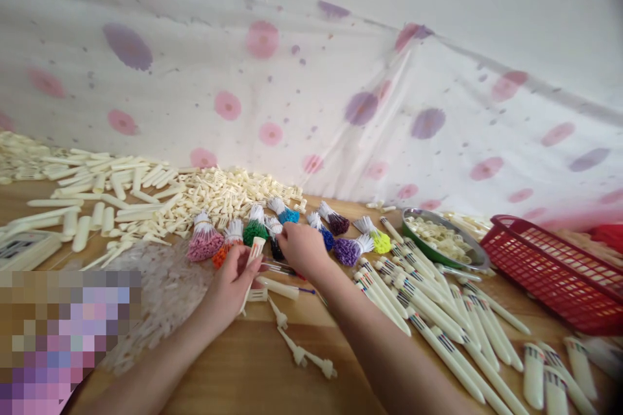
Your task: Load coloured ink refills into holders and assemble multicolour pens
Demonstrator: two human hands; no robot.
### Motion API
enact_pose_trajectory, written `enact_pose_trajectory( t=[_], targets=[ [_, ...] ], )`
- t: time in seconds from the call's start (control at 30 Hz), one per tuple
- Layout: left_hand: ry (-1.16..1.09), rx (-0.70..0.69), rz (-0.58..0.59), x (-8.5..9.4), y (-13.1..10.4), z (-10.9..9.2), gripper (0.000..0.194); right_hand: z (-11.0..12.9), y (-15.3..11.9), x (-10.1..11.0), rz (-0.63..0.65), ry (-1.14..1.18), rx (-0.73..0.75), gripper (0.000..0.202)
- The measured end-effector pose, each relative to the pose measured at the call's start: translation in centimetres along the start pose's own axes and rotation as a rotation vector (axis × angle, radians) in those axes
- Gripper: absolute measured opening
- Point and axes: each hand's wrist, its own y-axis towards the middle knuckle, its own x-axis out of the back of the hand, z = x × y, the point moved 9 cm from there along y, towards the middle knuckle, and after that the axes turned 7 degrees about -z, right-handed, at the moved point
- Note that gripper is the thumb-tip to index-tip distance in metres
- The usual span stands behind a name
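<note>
My left hand (226, 288) is closed around a cream slotted pen barrel (257, 248), held upright with a slight tilt. My right hand (302, 248) reaches over the bundles of pen refills, its fingers bent together beside a black-tipped bundle (276, 248). What those fingertips hold, if anything, is hidden. Around them stand bundles with pink (205, 243), green (256, 231), light blue (287, 213) and purple (346, 251) ends. Below my hands lie a loose cream tube (280, 288) and several pointed cream pen parts (298, 351).
Finished-looking multicolour pens (433, 298) cover the right. Behind them are a metal bowl (474, 262) of cream pieces and a red plastic basket (549, 279). Cream barrels (102, 217) and small parts (224, 194) heap at the back left. Clear plastic pieces (160, 292) lie beside my left forearm.
</note>
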Motion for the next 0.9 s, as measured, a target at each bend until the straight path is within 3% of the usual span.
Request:
enact_pose_trajectory(
  t=[0.07,0.13,0.3,0.5,0.9],
  targets=[
    [0.038,-0.028,0.044,0.7,-1.1,-0.4,0.029,-1.9,-1.7,1.2,-0.024,0.062,0.013,0.022],
    [0.221,-0.15,0.113,1.3,-2.6,-1.3,0.022,-3.9,-3.7,2.1,-0.014,0.138,0.046,0.023],
    [0.59,-0.269,0.068,2.9,-4.6,-1.2,0.014,-6.4,-8.4,4.7,-0.131,0.523,0.186,0.02],
    [0.692,-0.325,0.087,1.9,-5.2,-0.8,0.014,-5.3,-10.6,5.4,-0.189,0.48,0.341,0.018],
    [0.737,-0.29,0.175,1.3,-5.5,-0.1,0.014,-4.8,-10.6,5.2,-0.162,0.469,0.434,0.018]
  ],
)
